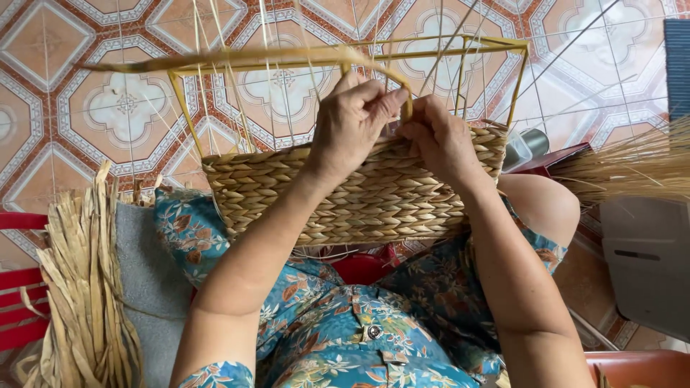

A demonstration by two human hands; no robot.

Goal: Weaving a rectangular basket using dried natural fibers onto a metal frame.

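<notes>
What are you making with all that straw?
A person is weaving a basket that rests on their lap. Its lower part is already plaited from dried straw, while the yellow wire frame above is bare, with thin upright strands running through it. The left hand and right hand meet at the top edge of the woven part, bending a flat straw strand over it. A bundle of dried straw lies to the left, on a grey cloth over a red chair.

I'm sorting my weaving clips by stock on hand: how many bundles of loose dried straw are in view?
2: one straw bundle lies at lower left beside the knee, and one finer bundle juts in from the right edge. More may lie outside the picture.
</notes>
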